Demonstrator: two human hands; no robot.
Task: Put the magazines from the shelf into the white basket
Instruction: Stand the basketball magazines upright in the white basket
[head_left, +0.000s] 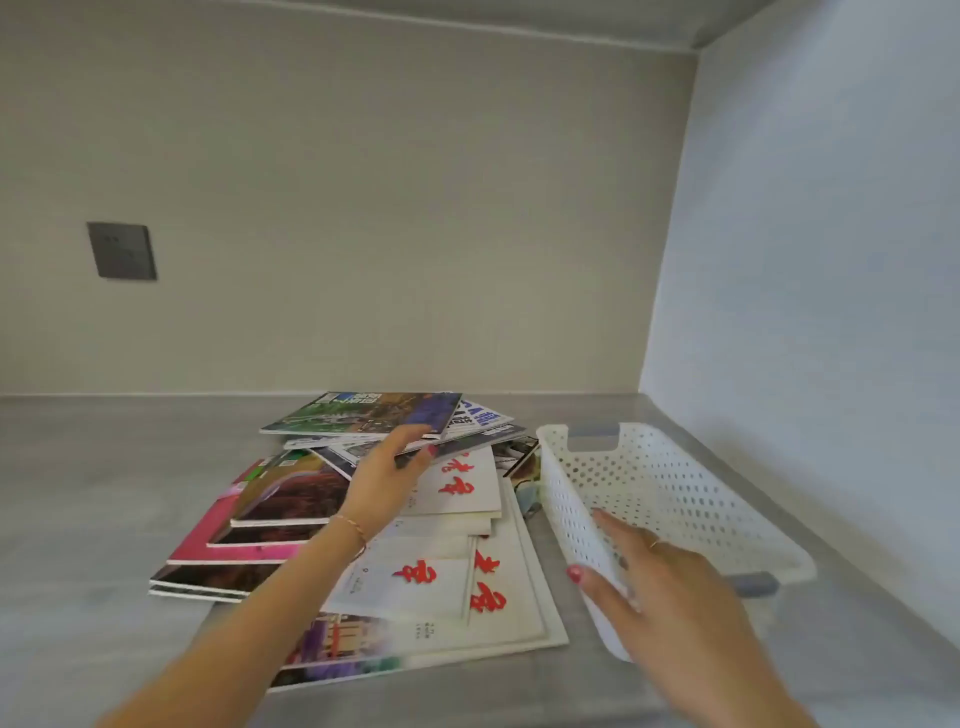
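You are holding up one magazine with a green and purple cover (363, 413) at the far end of the pile, and your left hand (387, 480) is pinching its near edge, the fingers curled around it so the hand is mostly closed on it. This magazine is raised above the others, and its far part is hanging free in the air. The other magazines (415, 561) are lying flat on the grey shelf (93, 493), spread in a loose heap between the left side and the white basket (675, 493); some are white with red characters, some are dark with pink borders. I think each one is light and thin, glossy and a little slippery, and it is bending easily when you are gripping it only at one edge, so it is better to take it near the spine or the middle of a long side. Several together are probably heavier and are sliding on each other. Your right hand (660, 577) is resting on the near left wall of the basket, the fingers stretched and partly open over the rim, the thumb outside, so it is steadying the basket more than gripping it. The basket is standing just beside the pile on its right and looks empty. It seems tilted a little. Its left wall is standing between the pile and the inside, so the magazine is needing to go up over this rim. On the back wall, a dark socket plate (122, 251) is well apart from everything.
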